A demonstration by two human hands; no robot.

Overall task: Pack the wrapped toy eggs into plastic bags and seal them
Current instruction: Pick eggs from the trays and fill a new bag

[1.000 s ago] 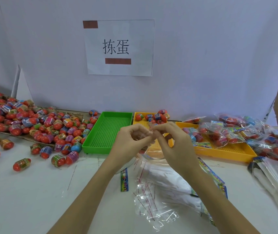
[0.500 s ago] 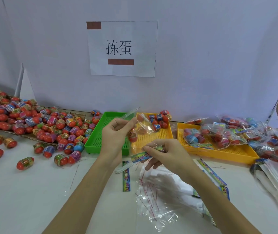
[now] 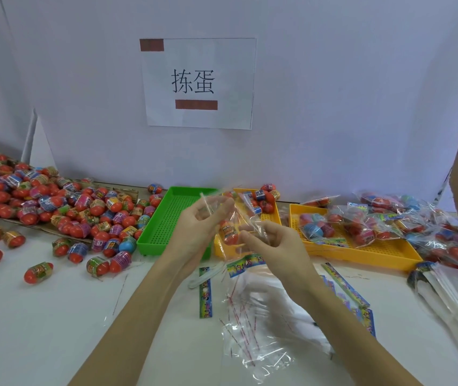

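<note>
A clear plastic bag (image 3: 246, 218) hangs between my hands above the trays, with a red wrapped toy egg (image 3: 228, 232) and a colourful card strip (image 3: 246, 264) inside it. My left hand (image 3: 202, 227) pinches the bag's top edge at the upper left. My right hand (image 3: 273, 246) grips the bag lower on its right side. A large heap of wrapped eggs (image 3: 55, 201) lies at the left on cardboard and spills onto the table.
An empty green tray (image 3: 177, 215) sits centre left. A yellow tray (image 3: 273, 215) behind the bag holds several eggs. Another yellow tray (image 3: 361, 252) at the right holds filled bags (image 3: 375, 221). Flat empty bags (image 3: 253, 330) and card strips (image 3: 205, 292) lie in front.
The hands first met pinched together, then drew apart with the bag. The bag now hangs open between them, and my right hand has risen to its side.
</note>
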